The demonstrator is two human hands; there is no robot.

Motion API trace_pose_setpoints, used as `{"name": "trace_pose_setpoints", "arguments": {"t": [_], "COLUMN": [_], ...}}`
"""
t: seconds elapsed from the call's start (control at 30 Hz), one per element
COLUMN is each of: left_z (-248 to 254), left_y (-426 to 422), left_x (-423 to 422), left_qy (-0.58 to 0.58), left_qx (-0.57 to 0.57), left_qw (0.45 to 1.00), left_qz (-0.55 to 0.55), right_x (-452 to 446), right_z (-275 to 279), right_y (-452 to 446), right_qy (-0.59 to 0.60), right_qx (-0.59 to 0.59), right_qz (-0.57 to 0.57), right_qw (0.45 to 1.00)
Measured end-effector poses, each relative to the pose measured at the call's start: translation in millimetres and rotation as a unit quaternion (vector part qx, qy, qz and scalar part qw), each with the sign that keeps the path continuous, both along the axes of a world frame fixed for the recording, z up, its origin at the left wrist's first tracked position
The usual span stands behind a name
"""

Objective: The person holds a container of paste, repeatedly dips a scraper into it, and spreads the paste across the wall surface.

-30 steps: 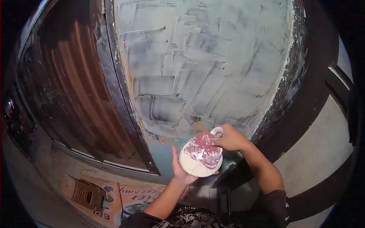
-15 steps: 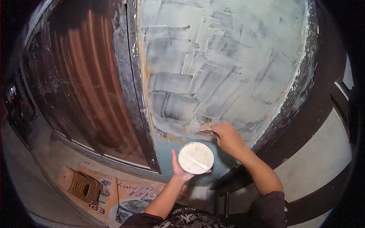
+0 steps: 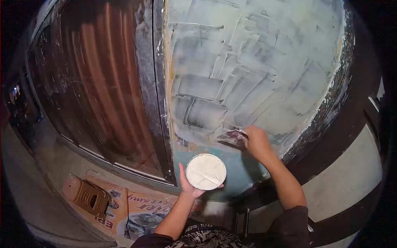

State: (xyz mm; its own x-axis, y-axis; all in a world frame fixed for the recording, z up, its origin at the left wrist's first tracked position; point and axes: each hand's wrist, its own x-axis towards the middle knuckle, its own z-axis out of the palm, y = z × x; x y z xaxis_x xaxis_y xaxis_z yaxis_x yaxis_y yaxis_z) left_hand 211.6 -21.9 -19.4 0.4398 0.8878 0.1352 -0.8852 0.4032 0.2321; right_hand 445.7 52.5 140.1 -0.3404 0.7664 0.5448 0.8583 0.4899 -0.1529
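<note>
In the head view, my left hand [image 3: 189, 187] holds up a round tub [image 3: 206, 172] from below, its fingers wrapped round the side. Pale, creamy putty fills it, with a ridge across the top. My right hand [image 3: 257, 142] grips a putty knife [image 3: 232, 138], whose dark, smeared blade lies against or close to the lower part of the wall [image 3: 248, 82]; exact contact I cannot make out. Whitish putty in overlapping strokes covers that wall, and below the knife a bare blue-green strip [image 3: 231, 161] shows.
Left of the wall stands a dark door frame [image 3: 159, 82] with a brown curtain [image 3: 99, 82] behind glass. A brown plastic stool [image 3: 89, 196] lies on a printed banner [image 3: 144, 219] on the floor. A dark wooden frame [image 3: 331, 128] borders the right.
My right hand has shifted slightly right, and the knife's blade has turned so more of its face shows. The tub has moved a little left in view. The camera has shifted slightly.
</note>
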Motion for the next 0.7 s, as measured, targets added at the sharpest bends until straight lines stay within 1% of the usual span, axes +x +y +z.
{"name": "trace_pose_setpoints", "arguments": {"t": [0.03, 0.1, 0.13, 0.17, 0.23, 0.27, 0.3, 0.37, 0.4, 0.47, 0.5, 0.57, 0.63, 0.7], "left_z": [1, 6, 9, 9, 10, 11, 13, 16, 17, 17, 18, 19, 22, 25], "left_y": [-1, 1, 0, 0, 0, -1, -3, -6, -6, -5, -6, -4, -4, -7], "left_x": [0, 1, 3, 3, 2, 1, -1, -6, -9, -15, -18, -24, -28, -34], "left_qy": [0.001, -0.003, 0.002, 0.003, -0.035, -0.010, -0.010, 0.004, -0.013, -0.008, -0.001, -0.014, 0.010, 0.027], "left_qx": [-0.001, 0.013, 0.014, 0.015, 0.025, 0.027, 0.027, 0.008, 0.004, 0.010, 0.016, 0.017, 0.018, 0.008], "left_qw": [1.000, 1.000, 1.000, 1.000, 0.999, 0.999, 0.999, 1.000, 1.000, 1.000, 1.000, 1.000, 1.000, 0.999], "left_qz": [0.000, -0.008, -0.005, -0.006, -0.028, -0.020, -0.022, -0.002, -0.007, 0.000, 0.007, 0.001, 0.012, 0.020], "right_x": [-2, -6, -7, -5, 2, 3, 4, 3, 0, -9, -11, -13, -10, -4], "right_z": [-9, -17, -13, -4, 21, 32, 47, 56, 48, 24, 10, -19, -8, 25], "right_y": [4, 10, 12, 14, 19, 20, 11, -6, -10, -18, -13, 4, 15, 20], "right_qy": [0.001, -0.044, -0.051, -0.050, -0.047, -0.039, -0.001, 0.008, 0.007, -0.086, -0.087, -0.192, -0.192, -0.184], "right_qx": [-0.001, -0.008, 0.025, 0.025, 0.065, 0.074, 0.079, 0.051, 0.051, 0.020, 0.019, 0.130, 0.137, 0.171], "right_qz": [0.000, -0.013, -0.021, -0.023, -0.035, -0.060, -0.044, -0.051, -0.052, -0.047, -0.047, -0.048, -0.053, -0.079], "right_qw": [1.000, 0.999, 0.998, 0.998, 0.996, 0.995, 0.996, 0.997, 0.997, 0.995, 0.995, 0.972, 0.970, 0.965]}}
